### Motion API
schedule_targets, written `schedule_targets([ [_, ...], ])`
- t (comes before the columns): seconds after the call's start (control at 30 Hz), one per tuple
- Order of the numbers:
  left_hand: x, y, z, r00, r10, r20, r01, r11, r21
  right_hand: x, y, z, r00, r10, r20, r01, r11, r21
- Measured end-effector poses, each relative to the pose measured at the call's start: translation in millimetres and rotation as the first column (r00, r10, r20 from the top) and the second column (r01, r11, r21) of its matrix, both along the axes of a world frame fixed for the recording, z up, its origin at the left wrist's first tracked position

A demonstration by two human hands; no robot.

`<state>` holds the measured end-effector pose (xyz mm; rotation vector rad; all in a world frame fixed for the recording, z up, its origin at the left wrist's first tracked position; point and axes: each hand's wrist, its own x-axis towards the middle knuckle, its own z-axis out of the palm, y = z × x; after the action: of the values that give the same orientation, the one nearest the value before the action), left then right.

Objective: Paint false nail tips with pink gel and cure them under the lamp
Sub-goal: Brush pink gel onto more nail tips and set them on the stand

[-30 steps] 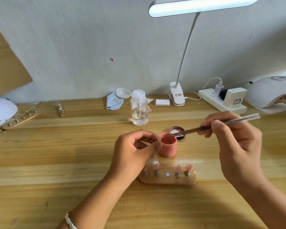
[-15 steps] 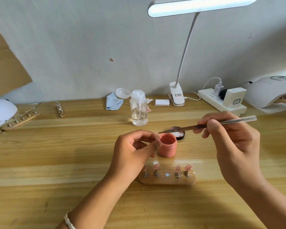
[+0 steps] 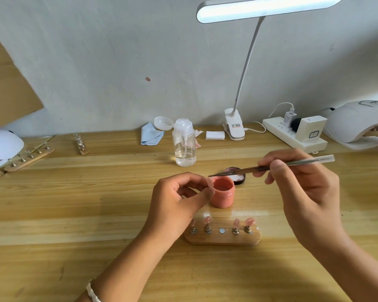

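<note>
An open jar of pink gel [image 3: 223, 196] stands mid-table, its dark lid [image 3: 238, 178] lying just behind it. My left hand [image 3: 177, 203] pinches a single false nail tip [image 3: 209, 182] between thumb and forefinger, right beside the jar's left rim. My right hand [image 3: 301, 188] grips a thin brush [image 3: 249, 170] like a pen; its bristle end hovers over the jar's rim, close to the held tip. In front of the jar lies a wooden holder [image 3: 222, 238] carrying several pink tips on pegs, its middle spot bare. The white curing lamp [image 3: 356, 123] sits at the far right.
A clear pump bottle [image 3: 184, 147] stands behind the jar. At the back are a blue cloth [image 3: 151, 135], a clip desk lamp [image 3: 235, 127] and a power strip [image 3: 292, 136]. Far left sit a second white lamp [image 3: 2, 144] and another peg holder [image 3: 28, 158].
The brush has lifted off the jar's rim and slid left, its bristles now near the tip in my left hand. The left hand has barely moved.
</note>
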<state>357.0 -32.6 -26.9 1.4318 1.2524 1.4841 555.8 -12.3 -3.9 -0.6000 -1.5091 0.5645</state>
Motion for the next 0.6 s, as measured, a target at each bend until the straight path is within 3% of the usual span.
schedule_targets([
  [0.6, -0.4, 1.5, -0.3, 0.997, 0.041, -0.070, -0.039, 0.999, 0.034, 1.3, -1.9, 0.1, 1.000, 0.000, 0.014, 0.000, 1.000, 0.015],
])
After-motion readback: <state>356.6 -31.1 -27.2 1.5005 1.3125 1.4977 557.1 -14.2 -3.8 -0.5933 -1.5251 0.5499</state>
